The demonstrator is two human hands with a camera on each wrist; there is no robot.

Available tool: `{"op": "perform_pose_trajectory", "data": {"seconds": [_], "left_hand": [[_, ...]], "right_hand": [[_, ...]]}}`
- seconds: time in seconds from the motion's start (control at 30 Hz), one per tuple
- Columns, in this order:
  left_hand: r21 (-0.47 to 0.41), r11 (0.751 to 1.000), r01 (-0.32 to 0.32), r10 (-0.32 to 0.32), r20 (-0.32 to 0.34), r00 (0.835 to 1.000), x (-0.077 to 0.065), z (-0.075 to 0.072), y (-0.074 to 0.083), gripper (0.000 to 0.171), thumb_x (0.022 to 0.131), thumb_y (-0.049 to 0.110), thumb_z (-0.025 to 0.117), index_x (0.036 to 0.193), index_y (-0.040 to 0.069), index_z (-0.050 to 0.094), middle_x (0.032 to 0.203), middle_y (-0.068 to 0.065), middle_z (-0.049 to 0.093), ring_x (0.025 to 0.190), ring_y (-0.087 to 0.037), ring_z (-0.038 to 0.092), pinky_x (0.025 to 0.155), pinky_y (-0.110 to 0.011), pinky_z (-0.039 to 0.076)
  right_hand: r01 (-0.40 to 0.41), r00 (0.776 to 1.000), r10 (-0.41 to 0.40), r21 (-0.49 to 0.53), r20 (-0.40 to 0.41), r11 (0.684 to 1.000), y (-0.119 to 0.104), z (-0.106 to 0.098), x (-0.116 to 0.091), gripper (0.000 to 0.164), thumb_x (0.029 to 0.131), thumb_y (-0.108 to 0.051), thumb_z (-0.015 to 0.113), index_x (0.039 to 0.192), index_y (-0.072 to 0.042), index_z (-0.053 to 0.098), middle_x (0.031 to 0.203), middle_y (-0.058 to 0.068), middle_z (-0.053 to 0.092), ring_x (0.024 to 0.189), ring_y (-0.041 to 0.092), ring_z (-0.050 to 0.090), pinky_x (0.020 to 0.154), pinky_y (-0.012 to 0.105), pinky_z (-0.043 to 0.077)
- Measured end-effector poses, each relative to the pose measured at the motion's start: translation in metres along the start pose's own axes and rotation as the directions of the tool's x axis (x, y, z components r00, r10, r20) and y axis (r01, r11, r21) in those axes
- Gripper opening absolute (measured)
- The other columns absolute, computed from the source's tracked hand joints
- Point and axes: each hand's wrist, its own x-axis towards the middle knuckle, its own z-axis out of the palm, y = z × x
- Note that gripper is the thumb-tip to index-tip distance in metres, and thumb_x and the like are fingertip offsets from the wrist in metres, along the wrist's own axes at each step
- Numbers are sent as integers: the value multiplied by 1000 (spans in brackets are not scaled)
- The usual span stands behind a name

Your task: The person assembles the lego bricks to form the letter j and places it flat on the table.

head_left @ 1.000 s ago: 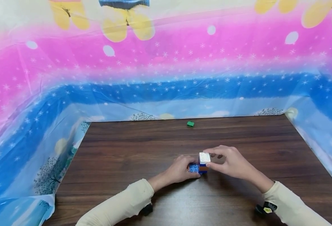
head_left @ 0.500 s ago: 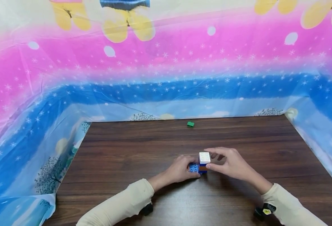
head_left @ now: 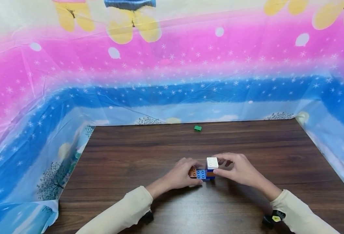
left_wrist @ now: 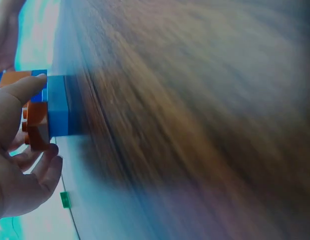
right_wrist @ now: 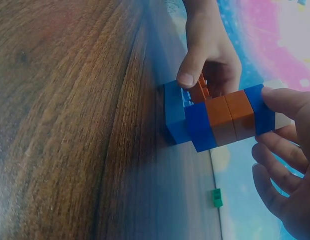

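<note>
A building-brick structure stands on the table. Its tower has a white brick (head_left: 212,162) on top, a blue brick (right_wrist: 258,111) under it, orange bricks (right_wrist: 229,118) below, then another blue brick (right_wrist: 200,127). Left of the tower lie a light blue brick (head_left: 201,174) and an orange brick (left_wrist: 37,125). My left hand (head_left: 179,174) curls around this low part, thumb in front and fingers behind. My right hand (head_left: 238,169) pinches the tower near its top, thumb on the upper blue brick. Its remaining fingers are spread behind the tower in the right wrist view.
A small green brick (head_left: 198,128) lies near the far edge of the dark wooden table (head_left: 130,146). A printed cloth (head_left: 172,71) hangs around the back and sides. Both forearms rest low in view, with dark straps near the wrists.
My left hand has slid a little left, so more of the orange brick shows between thumb and fingers. The right hand and the tower have hardly moved.
</note>
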Motion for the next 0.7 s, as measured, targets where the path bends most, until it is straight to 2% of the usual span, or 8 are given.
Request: {"op": "perform_pose_trajectory", "data": {"seconds": [0.23,0.43,0.7], "left_hand": [[58,998,23,-21,-40,999,-14,-7,-5,60,86,42,82,135,15,64,123,2,66,107,-13,57,91,-33,48],[45,998,51,-48,-59,997,-26,-9,-9,54,88,42,80,132,16,64,115,4,65,101,-12,56,87,-34,48],[26,998,51,-49,-83,995,-32,-8,-8,47,90,40,79,130,18,66,115,5,67,99,-12,57,82,-31,49]], "right_hand": [[-13,1000,13,-10,-1,1000,0,0,0,47,88,-37,81,127,-13,71,103,-7,72,87,6,65,75,28,56],[-18,1000,18,-12,-6,1000,0,1,0,48,88,-37,81,128,-13,71,104,-7,72,87,7,65,75,29,57],[-37,999,37,-15,-9,999,-1,4,-1,50,88,-38,81,129,-13,70,103,-8,71,87,5,64,75,28,56]]}}
